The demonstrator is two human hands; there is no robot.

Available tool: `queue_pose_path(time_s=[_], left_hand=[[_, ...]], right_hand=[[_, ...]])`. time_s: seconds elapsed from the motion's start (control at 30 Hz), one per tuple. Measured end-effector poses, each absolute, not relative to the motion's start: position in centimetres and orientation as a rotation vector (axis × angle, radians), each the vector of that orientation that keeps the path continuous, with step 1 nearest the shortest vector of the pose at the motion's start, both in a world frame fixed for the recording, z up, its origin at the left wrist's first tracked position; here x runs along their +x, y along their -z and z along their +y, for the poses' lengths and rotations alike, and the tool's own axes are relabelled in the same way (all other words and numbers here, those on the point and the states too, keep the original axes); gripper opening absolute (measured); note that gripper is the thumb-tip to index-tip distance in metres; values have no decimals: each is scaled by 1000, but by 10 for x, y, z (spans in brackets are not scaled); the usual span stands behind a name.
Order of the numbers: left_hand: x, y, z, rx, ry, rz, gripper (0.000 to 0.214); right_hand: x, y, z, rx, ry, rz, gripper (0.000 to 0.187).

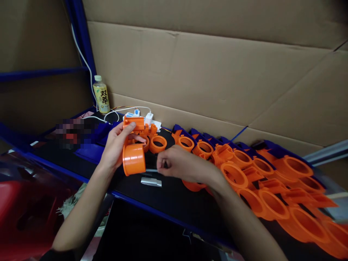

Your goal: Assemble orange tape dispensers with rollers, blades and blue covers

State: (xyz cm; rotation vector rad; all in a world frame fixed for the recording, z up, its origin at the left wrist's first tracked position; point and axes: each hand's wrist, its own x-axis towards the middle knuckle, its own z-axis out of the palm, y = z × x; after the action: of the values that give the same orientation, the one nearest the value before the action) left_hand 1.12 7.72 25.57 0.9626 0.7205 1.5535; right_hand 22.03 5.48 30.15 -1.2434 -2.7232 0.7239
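My left hand [115, 145] grips an orange plastic part [134, 159], with a short round collar at its lower end and a flat bracket at the top. The thumb lies over the bracket. To the right, my right hand [174, 163] is closed with curled fingers, a little apart from the part. What those fingers hold, if anything, I cannot make out. A thin greyish strip [151, 170] shows just left of the right fingertips, partly blurred. Below it a flat silver metal piece [151, 182] lies on the black tabletop [168, 206].
Many orange ringed parts [272, 203] crowd the table's right side, with dark blue pieces [239, 145] behind them. A yellow-labelled bottle [101, 95], white cables and a power strip [132, 115] stand at the back left. Cardboard [203, 65] walls the rear; a red stool [24, 217] is lower left.
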Motion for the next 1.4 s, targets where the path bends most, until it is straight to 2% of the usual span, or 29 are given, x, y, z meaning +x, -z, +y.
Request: queue_pose_path(time_s=[0.13,0.3,0.7,0.93,1.13,1.4], left_hand=[[15,-255,75,1013,-1454,713,31],[28,-252,69,1103,-1261,687,27],[37,-248,64,1267,-1168,734,27],[36,-245,66,1295,-1124,744,29],[20,-249,74,1114,-1142,731,29],[2,-259,75,848,-1327,689,21]], right_hand=[[243,-330,58,-1237,-484,-2584,20],[253,-342,58,-1194,-234,-2394,22],[236,-328,61,-1281,-242,-2251,19],[224,-305,75,-1174,-221,-2170,14],[223,-297,83,-1134,-173,-2104,25],[234,-279,87,-1543,-239,-2676,17]])
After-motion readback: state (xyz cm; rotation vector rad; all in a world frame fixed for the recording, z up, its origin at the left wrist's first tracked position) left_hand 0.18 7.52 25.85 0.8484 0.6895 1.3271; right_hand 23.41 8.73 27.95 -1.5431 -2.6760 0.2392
